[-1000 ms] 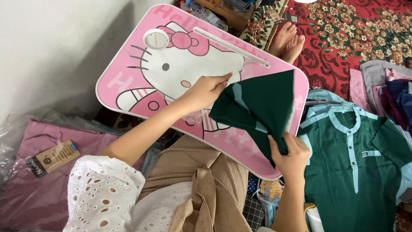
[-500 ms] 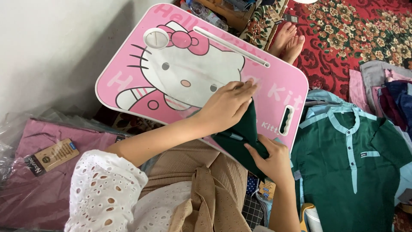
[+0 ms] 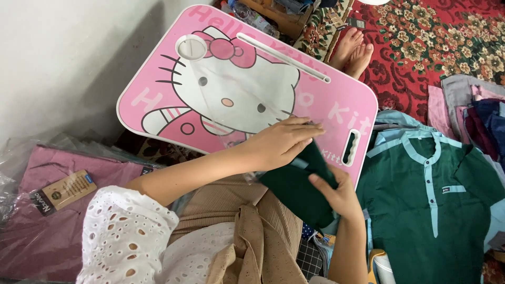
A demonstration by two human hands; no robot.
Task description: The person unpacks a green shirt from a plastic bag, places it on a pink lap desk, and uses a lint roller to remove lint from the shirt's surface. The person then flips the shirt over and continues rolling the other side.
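Note:
A dark green folded garment [image 3: 300,192] lies at the near right edge of a pink lap table [image 3: 158,89] printed with a white cartoon cat. My left hand [image 3: 281,141] presses down flat on the garment's top fold, fingers pointing right. My right hand [image 3: 336,192] grips the garment's right side, thumb on top. The lower part of the garment hangs past the table edge over my lap.
A green shirt with light blue trim [image 3: 431,194] lies spread on the floor to the right, with more folded clothes [image 3: 473,110] behind it. A bagged pink garment with a tag [image 3: 47,210] lies at left. Another person's bare feet [image 3: 355,50] rest on a red patterned carpet [image 3: 436,42].
The green garment, held up unfolded above the table a second ago, has been folded smaller and brought down to the table's near edge. Both hands moved down and closer together.

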